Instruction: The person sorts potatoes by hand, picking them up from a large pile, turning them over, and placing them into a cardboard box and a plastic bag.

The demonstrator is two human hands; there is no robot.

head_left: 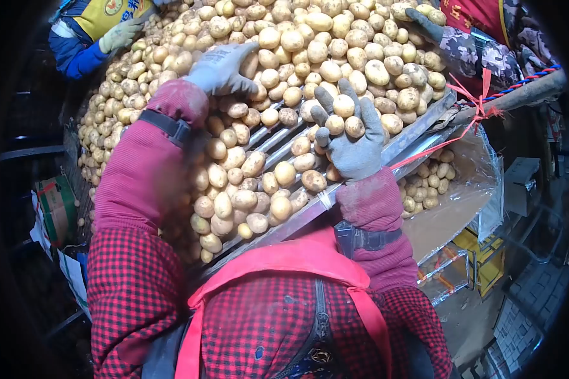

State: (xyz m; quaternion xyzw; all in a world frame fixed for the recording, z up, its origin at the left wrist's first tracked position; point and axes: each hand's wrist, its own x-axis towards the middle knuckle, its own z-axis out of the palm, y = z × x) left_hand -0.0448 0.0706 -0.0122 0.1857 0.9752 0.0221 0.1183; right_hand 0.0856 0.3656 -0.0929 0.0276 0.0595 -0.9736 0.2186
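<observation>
Potatoes (377, 72) lie in a large heap over a slatted metal rack (278, 144). My left hand (223, 68), in a grey glove, rests at the heap with thumb and fingers apart, its fingertips against potatoes; nothing shows between them. My right hand (354, 136), also gloved, is palm up above the rack's near right edge. Its fingers are spread and slightly curled, with two small potatoes (343, 106) lying on them. Between my hands, bare slats show among scattered potatoes.
Gloved hands of other people touch the heap at upper left (121, 35) and upper right (425, 25). Right of the rack, a plastic-lined box (468, 183) holds small potatoes. Red twine (482, 110) is tied round a pole (518, 95). A yellow crate (487, 262) stands below.
</observation>
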